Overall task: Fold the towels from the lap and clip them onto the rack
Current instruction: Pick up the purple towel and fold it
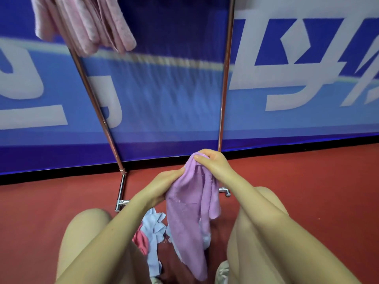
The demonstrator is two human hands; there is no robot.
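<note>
A purple towel hangs crumpled between my knees, held up above my lap. My right hand pinches its top corner. My left hand grips its left edge a little lower. Below it, light blue towels and a pink-red one lie bunched in my lap. The metal rack stands in front of me, its two poles rising from the floor. Pink towels hang from its top at the upper left.
A blue banner with large white characters stands right behind the rack. The red floor spreads to both sides. The rack's chrome foot bar lies just beyond my knees.
</note>
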